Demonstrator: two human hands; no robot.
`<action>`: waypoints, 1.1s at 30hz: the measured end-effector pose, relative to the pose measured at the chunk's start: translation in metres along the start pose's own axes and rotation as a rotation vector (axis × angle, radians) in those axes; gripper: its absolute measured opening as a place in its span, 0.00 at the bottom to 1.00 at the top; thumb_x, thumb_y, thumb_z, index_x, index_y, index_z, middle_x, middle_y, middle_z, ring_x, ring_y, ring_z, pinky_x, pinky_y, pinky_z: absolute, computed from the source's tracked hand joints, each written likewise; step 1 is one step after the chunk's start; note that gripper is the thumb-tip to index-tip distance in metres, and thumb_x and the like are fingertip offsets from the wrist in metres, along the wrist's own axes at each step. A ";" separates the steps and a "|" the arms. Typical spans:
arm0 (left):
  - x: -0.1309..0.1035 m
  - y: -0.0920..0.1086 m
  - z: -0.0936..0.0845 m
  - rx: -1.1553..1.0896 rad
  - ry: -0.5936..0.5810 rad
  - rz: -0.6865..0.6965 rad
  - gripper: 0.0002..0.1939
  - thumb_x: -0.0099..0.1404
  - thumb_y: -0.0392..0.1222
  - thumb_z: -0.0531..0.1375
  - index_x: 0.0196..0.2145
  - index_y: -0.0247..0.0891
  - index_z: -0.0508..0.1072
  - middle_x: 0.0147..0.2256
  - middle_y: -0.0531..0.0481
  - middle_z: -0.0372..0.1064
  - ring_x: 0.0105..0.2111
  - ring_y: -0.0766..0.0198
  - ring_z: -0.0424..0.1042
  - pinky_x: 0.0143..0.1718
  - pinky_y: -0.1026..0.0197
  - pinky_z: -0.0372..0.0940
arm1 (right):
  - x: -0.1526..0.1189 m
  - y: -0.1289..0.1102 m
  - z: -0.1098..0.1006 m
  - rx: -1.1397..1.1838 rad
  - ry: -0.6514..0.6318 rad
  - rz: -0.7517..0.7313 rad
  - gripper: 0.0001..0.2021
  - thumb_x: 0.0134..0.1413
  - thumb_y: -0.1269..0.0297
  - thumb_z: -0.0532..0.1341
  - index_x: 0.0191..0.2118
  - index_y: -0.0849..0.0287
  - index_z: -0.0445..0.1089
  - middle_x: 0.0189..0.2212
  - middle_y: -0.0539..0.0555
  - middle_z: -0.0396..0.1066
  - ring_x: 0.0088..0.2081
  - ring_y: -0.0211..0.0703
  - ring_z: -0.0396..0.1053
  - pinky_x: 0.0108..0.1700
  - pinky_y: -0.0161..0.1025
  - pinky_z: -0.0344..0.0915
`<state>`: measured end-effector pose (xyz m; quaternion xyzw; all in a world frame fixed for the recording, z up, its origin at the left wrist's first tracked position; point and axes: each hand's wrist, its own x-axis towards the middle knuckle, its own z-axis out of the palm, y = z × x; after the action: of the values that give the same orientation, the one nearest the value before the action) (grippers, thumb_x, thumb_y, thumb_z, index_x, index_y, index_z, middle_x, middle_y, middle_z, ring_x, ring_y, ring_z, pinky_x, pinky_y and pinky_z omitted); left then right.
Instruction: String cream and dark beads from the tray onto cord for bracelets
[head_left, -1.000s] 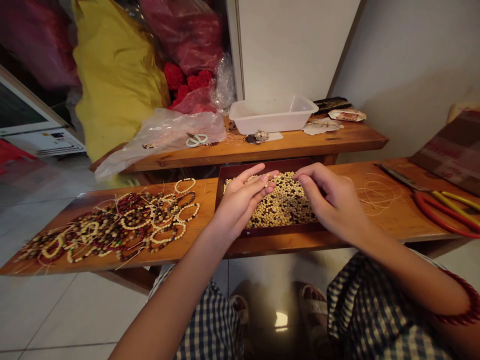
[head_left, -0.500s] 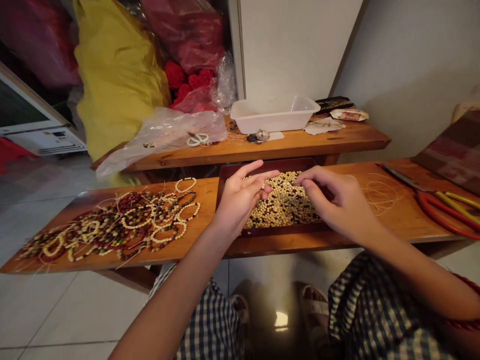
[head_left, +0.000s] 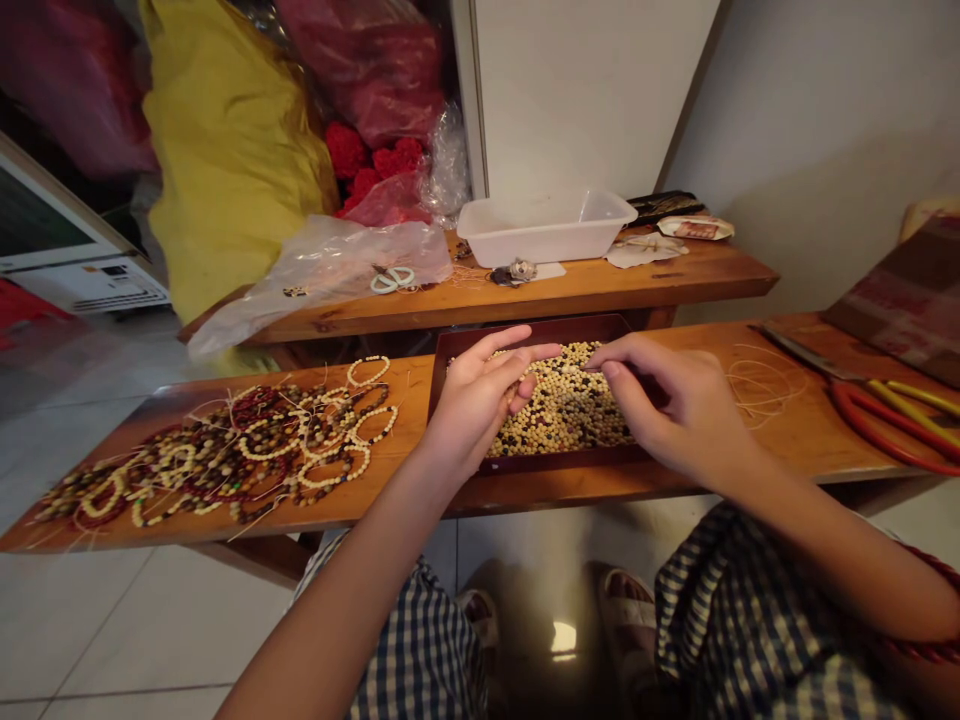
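My left hand [head_left: 484, 395] hovers over the left side of a dark red tray [head_left: 562, 462]. Two of its fingers stretch out to the right while the others curl in; what they pinch is mostly hidden. Opposite it, my right hand [head_left: 667, 400] is above the tray's right side. Its thumb and forefinger are closed on a thin needle-like piece, whose tip points left. Small round beads [head_left: 570, 410], mostly cream with dark ones among them, cover the tray's bottom.
A heap of bead bracelets [head_left: 262, 440] lies left on the wooden bench [head_left: 409, 420]. To the right are a coil of thread [head_left: 765, 385], red-handled scissors [head_left: 877, 425] and a cardboard box [head_left: 900, 290]. A white plastic tub [head_left: 540, 240] and small scissors [head_left: 392, 280] rest on the rear bench.
Both hands keep nearly the same place over the tray. The left fingers have shifted very slightly, and the whole view has moved a little.
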<state>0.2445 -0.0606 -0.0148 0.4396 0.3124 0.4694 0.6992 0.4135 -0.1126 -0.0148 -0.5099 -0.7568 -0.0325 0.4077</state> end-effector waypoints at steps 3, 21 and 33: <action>0.001 0.000 -0.001 -0.059 0.003 -0.056 0.14 0.59 0.28 0.58 0.45 0.29 0.68 0.37 0.41 0.74 0.19 0.79 0.58 0.19 0.72 0.52 | -0.001 0.000 -0.001 -0.002 -0.008 0.016 0.06 0.56 0.71 0.54 0.34 0.57 0.68 0.23 0.48 0.71 0.22 0.34 0.64 0.26 0.34 0.58; 0.003 0.001 -0.007 -0.272 -0.105 -0.234 0.15 0.60 0.25 0.54 0.45 0.30 0.67 0.34 0.46 0.72 0.18 0.79 0.55 0.17 0.74 0.52 | 0.000 -0.001 0.000 0.013 -0.022 0.031 0.06 0.56 0.70 0.53 0.34 0.56 0.67 0.24 0.49 0.72 0.22 0.36 0.65 0.25 0.35 0.58; 0.002 0.002 -0.007 -0.287 -0.088 -0.239 0.20 0.57 0.23 0.54 0.48 0.31 0.66 0.39 0.44 0.72 0.18 0.78 0.56 0.17 0.72 0.53 | 0.002 -0.001 0.000 0.013 -0.030 0.018 0.07 0.55 0.71 0.53 0.34 0.56 0.67 0.24 0.49 0.71 0.22 0.36 0.66 0.26 0.35 0.58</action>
<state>0.2386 -0.0566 -0.0155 0.3153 0.2615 0.4028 0.8185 0.4127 -0.1120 -0.0131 -0.5146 -0.7583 -0.0162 0.3998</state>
